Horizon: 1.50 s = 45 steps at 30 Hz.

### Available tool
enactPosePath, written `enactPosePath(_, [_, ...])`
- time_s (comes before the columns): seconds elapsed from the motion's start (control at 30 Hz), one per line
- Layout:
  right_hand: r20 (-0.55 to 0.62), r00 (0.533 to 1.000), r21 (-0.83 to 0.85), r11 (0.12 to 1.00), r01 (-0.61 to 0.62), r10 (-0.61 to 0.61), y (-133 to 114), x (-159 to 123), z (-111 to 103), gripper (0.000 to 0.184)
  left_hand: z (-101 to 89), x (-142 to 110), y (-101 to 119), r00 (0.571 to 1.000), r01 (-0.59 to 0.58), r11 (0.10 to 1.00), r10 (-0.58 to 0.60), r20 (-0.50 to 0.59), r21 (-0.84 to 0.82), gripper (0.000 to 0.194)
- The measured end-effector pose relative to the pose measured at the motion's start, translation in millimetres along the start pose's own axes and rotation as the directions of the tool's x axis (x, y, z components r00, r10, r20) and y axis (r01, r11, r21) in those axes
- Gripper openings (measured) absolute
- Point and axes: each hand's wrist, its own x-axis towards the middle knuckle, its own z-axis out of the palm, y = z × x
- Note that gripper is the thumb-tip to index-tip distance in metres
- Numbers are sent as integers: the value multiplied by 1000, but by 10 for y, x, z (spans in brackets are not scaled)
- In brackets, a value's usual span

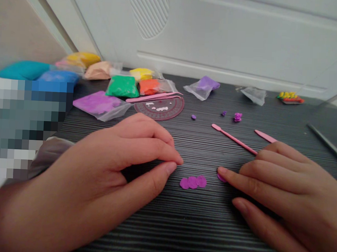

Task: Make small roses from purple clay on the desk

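Observation:
Three thin purple clay discs (193, 182) lie overlapping in a row on the dark ridged tabletop (163, 223). My left hand (132, 165) is beside them, its thumb and index fingertips pinched together and nothing visible between them. To the right, my right hand (278, 184) presses its index fingertip onto another purple clay disc (221, 177), mostly covered by the finger. The thumb of that hand is held apart. A pink modelling tool (235, 140) and a second pink tool with a pointed end (265, 136) run partly under or behind the right hand.
Behind lie a small purple clay piece (193, 117) and clay roses (238, 117). Pink tweezers (153, 96) rest by a protractor (173, 110) with white bits. Bags of coloured clay, including a green one (122, 86), line the back left. A dark rod (325, 143) lies right.

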Motion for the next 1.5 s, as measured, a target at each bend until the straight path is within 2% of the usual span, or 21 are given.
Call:
enactPosePath(0.17, [-13, 999, -89, 995, 47, -48, -14, 50, 26, 29, 8, 13, -10, 999, -29, 999, 29, 17, 16, 22])
enactPosePath(0.3, [-14, 998, -88, 994, 58, -59, -10, 66, 23, 31, -6, 12, -11, 999, -24, 1000, 24, 25, 15, 22])
enactPosePath(0.53, [-10, 1000, 25, 999, 25, -25, 13, -15, -16, 22, -7, -21, -2, 999, -25, 999, 25, 28, 20, 20])
enactPosePath(0.73, [41, 996, 130, 988, -85, 81, 130, 50, -73, 18, 4, 14, 7, 999, -24, 1000, 24, 24, -3, 16])
enactPosePath(0.9, [160, 987, 127, 992, -12, -8, 214, 223, -128, 17, 12, 37, 9, 1000, -2, 1000, 2, 13, -22, 14])
enactPosePath(1.23, [290, 957, 55, 998, 6, -22, 159, 295, -227, 26, 14, 24, 13, 1000, -4, 1000, 4, -12, -18, 14])
enactPosePath(1.4, [326, 931, 117, 984, 135, -166, 226, 396, -252, 26, 23, 33, 19, 1000, -10, 1000, 10, -15, -20, 14])
enactPosePath(1.5, [353, 910, 159, 972, 171, -218, 287, 446, -249, 26, 27, 49, 27, 1000, -15, 1000, 15, -14, -14, 14])
